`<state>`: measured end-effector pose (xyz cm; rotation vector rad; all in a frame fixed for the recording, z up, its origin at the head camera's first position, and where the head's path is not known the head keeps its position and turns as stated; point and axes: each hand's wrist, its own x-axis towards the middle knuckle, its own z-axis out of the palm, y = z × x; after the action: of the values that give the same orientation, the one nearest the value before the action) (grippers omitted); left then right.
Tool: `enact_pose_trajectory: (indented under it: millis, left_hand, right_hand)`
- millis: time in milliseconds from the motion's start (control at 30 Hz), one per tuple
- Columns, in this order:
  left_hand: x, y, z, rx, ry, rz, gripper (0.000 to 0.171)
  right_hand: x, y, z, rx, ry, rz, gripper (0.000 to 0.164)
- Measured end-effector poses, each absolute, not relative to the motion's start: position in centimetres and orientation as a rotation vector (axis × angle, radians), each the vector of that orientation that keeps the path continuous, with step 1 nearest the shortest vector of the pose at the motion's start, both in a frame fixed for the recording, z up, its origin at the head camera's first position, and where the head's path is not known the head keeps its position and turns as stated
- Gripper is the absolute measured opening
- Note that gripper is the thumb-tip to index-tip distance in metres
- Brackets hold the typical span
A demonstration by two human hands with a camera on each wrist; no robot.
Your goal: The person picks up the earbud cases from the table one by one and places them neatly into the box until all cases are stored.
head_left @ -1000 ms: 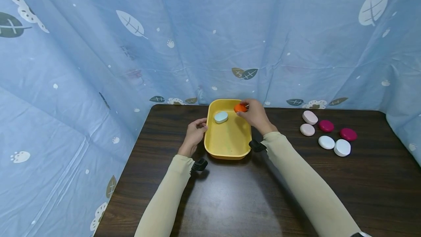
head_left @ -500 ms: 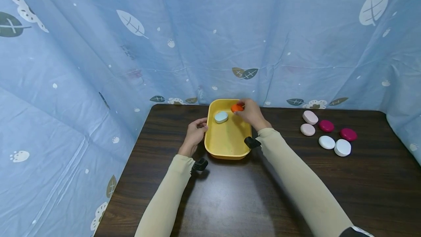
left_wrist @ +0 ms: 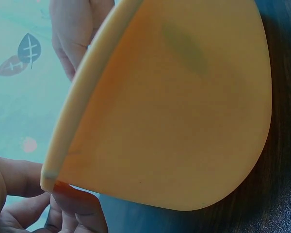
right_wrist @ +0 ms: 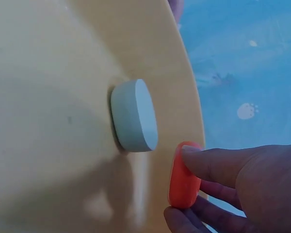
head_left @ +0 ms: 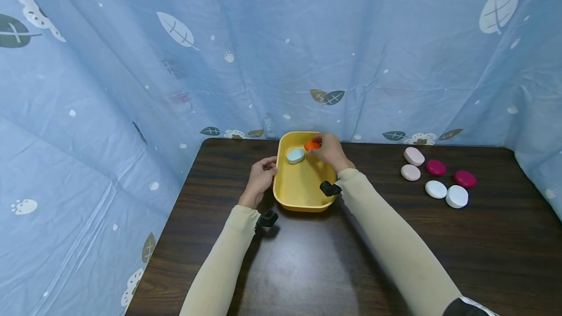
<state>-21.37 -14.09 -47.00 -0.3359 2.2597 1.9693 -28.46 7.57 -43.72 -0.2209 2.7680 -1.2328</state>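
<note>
A yellow plastic tray (head_left: 303, 190) stands at the back middle of the table. My left hand (head_left: 260, 183) pinches its left rim between thumb and fingers. Inside the tray, toward the back left, lies a thick pale blue oval bar of soap (head_left: 295, 155). My right hand (head_left: 333, 154) holds an orange bar of soap (head_left: 312, 146) over the tray's back right part. In the right wrist view, the thumb presses one face of the orange soap (right_wrist: 183, 182) and the fingers sit behind and below it. The pale blue soap (right_wrist: 133, 116) is beside it, apart.
On the right of the dark wooden table (head_left: 307, 267) lie two pale pink soaps (head_left: 414, 156), two magenta soaps (head_left: 465, 179) and two white soaps (head_left: 457, 197). A blue patterned curtain (head_left: 263, 52) hangs right behind the table's back edge and along its left.
My right hand has carried the orange soap a little to the left, closer to the pale blue one. The left hand and the tray stay in place.
</note>
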Motion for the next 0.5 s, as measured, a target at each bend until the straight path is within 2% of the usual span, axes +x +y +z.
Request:
enact_pose_trajectory:
  millis: [500]
  left_hand:
    - [-21.34, -14.16, -47.01, -0.332, 2.239, 1.982, 0.037]
  right_hand:
    - [-28.02, 7.62, -43.61, -0.261, 2.743, -1.256, 0.045]
